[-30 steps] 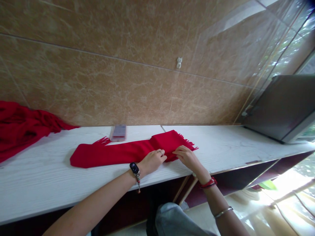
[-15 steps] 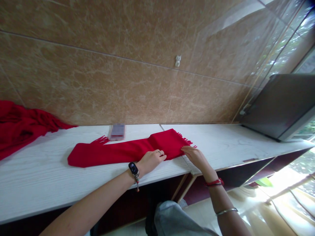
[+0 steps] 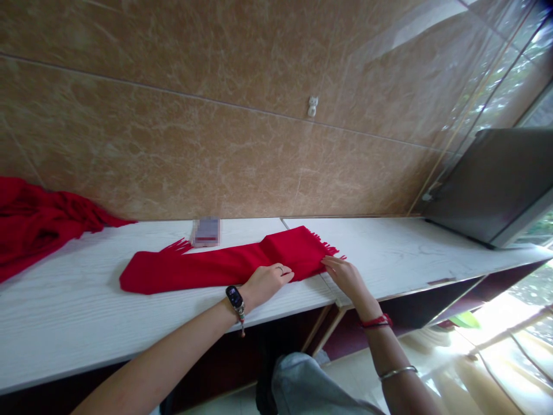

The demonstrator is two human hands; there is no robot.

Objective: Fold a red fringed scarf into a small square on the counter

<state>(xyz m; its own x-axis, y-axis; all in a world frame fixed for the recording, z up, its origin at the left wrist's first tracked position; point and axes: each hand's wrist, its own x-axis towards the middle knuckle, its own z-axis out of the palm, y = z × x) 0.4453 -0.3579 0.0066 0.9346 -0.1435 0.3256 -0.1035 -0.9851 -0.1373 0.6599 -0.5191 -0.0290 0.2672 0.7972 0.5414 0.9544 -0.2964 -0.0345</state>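
Note:
A folded red scarf (image 3: 199, 268) lies lengthwise on the white counter (image 3: 78, 311), with fringe showing at its right end and near its left end. My left hand (image 3: 268, 282) is closed at the scarf's front edge, right of its middle, its fingertips on the cloth. At the front right corner, by the fringe, my right hand (image 3: 343, 275) pinches the scarf's edge between thumb and fingers.
A rumpled red cloth (image 3: 38, 225) lies at the far left against the tiled wall (image 3: 173, 144). Behind the scarf is a blurred flat packet (image 3: 206, 231). A grey appliance (image 3: 496, 184) stands at the right end of the counter.
My right hand has shifted very slightly to the right along the scarf's edge. The scarf and my left hand look nearly the same.

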